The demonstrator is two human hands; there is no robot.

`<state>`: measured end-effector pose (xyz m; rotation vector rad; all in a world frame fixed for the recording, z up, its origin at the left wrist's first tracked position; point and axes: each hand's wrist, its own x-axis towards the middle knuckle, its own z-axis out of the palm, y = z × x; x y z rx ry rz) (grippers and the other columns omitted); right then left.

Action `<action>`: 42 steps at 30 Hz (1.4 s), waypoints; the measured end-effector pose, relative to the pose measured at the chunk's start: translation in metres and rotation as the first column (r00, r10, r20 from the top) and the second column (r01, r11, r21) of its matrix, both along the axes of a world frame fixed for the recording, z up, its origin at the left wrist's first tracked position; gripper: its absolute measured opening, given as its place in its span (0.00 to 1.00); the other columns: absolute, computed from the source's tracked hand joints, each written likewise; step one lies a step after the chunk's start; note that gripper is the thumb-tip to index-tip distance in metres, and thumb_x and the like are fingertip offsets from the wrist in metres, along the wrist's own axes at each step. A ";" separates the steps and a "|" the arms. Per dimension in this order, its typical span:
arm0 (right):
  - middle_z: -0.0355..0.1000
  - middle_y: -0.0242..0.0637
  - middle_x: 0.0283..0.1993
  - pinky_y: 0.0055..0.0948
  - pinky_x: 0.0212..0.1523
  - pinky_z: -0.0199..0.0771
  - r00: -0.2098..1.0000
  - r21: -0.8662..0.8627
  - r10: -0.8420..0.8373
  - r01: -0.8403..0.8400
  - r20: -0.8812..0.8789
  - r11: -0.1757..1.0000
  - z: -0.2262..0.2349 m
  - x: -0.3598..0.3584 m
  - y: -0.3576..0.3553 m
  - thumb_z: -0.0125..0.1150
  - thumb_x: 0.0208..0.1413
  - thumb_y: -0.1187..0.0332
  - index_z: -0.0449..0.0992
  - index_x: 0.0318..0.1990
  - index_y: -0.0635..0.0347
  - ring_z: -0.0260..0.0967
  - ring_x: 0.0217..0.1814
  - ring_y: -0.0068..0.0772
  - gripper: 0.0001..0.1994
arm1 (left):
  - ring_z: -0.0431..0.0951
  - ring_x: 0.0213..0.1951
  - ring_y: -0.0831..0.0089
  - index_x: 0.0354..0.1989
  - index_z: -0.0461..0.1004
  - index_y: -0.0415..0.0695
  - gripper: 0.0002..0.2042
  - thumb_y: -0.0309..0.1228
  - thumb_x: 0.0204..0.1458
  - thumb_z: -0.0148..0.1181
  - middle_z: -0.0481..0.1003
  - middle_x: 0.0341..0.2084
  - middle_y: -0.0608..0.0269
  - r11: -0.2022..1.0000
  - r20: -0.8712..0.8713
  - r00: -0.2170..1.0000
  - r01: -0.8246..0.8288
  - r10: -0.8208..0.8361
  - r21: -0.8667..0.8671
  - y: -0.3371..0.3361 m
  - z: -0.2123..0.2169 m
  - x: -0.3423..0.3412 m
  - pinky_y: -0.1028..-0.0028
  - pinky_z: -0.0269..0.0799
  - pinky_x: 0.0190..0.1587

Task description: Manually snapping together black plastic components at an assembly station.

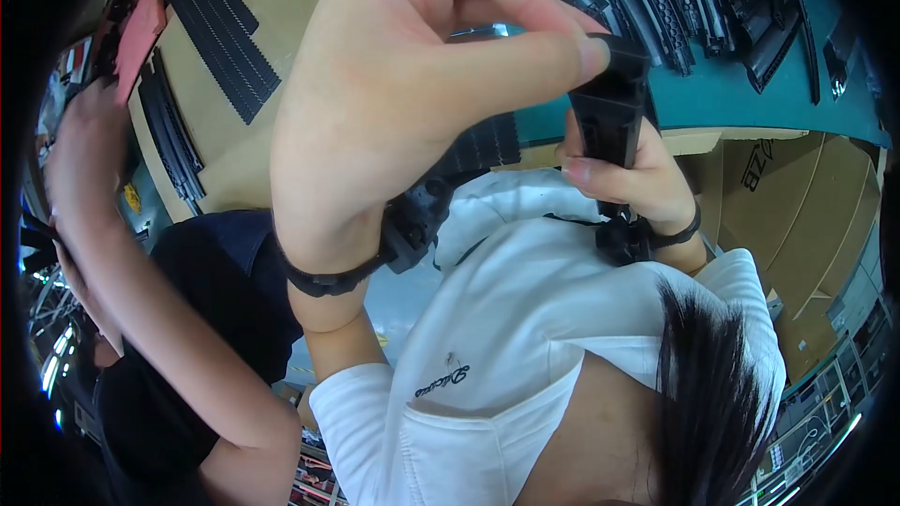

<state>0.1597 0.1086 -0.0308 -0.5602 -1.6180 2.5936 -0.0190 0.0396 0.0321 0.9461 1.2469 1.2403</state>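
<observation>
Left hand (398,75) pinches the upper end of the black part (607,126), while the right hand (649,186) clasps it lower, seemingly for steadiness, by the worktop (727,98)'s near edge.

A white short-sleeved shirt (525,286) covers the torso, with visible seams, an open neckline and small dark script lettering (441,381) on the chest. Below the bare left hand (403,66) sits a black wrist strap (328,283) with a chunky angular module (417,220); the bare right hand (656,180) has a matching black wristband (684,230) and module. The hair (708,365) is long and straight.
</observation>
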 end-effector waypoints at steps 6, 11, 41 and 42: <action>0.56 0.27 0.17 0.14 0.15 0.45 0.999 -0.033 0.011 -0.010 0.038 0.999 0.003 -0.004 0.003 0.52 0.42 0.76 0.61 0.24 0.62 0.49 0.15 0.13 0.06 | 0.72 0.35 0.70 0.26 0.66 0.38 0.03 0.20 0.42 0.51 0.72 0.31 0.49 0.999 -0.046 0.999 0.011 -0.008 0.050 0.000 -0.003 -0.005 0.76 0.64 0.43; 0.56 0.26 0.17 0.14 0.16 0.46 0.987 -0.120 0.042 -0.023 0.157 0.992 0.007 -0.004 0.001 0.52 0.43 0.75 0.61 0.24 0.62 0.49 0.15 0.12 0.05 | 0.73 0.34 0.70 0.32 0.63 0.39 0.08 0.19 0.43 0.52 0.72 0.31 0.50 0.992 0.212 0.975 -0.087 0.065 0.094 -0.002 -0.008 -0.001 0.77 0.65 0.42; 0.60 0.28 0.20 0.19 0.24 0.54 0.974 0.328 0.182 -0.217 0.132 0.920 0.041 -0.003 0.017 0.56 0.40 0.73 0.65 0.21 0.61 0.56 0.22 0.19 0.05 | 0.73 0.34 0.67 0.33 0.69 0.31 0.10 0.27 0.46 0.51 0.72 0.30 0.49 0.965 0.235 0.943 -0.255 0.236 0.055 -0.034 0.007 0.029 0.74 0.67 0.41; 0.60 0.28 0.19 0.19 0.23 0.54 0.972 0.336 0.194 -0.228 0.131 0.914 0.042 -0.005 0.018 0.56 0.40 0.73 0.65 0.22 0.62 0.56 0.22 0.20 0.05 | 0.73 0.34 0.68 0.33 0.69 0.31 0.10 0.27 0.46 0.51 0.72 0.30 0.49 0.968 0.195 0.953 -0.245 0.231 0.054 -0.035 0.007 0.028 0.74 0.67 0.41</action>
